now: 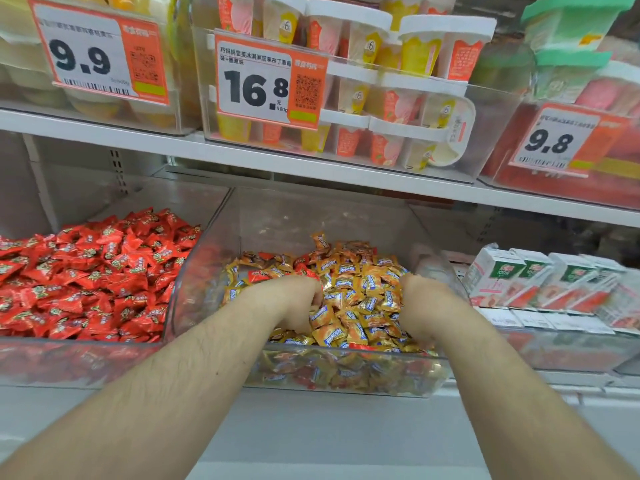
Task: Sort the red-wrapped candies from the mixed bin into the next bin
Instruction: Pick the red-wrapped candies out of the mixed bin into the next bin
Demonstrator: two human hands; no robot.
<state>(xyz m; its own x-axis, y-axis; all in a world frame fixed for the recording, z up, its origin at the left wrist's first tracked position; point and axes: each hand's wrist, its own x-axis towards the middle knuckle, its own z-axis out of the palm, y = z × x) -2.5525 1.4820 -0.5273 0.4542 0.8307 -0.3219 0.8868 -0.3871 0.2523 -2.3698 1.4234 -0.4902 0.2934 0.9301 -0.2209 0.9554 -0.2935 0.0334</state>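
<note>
While both hands dig the mixed bin (304, 365) to expose strays | left hand (294, 301), right hand (420, 303): fingers buried, state indeterminate | red-wrapped candies (258, 275) visible at rear-left of the pile | red bin (83, 358) adjacent left.

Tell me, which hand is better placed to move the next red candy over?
Probably the left hand. It sits on the side of the mixed bin nearest the red bin, with red-wrapped candies just beyond it. The right hand is on the far side, its fingers buried among orange candies.
</note>
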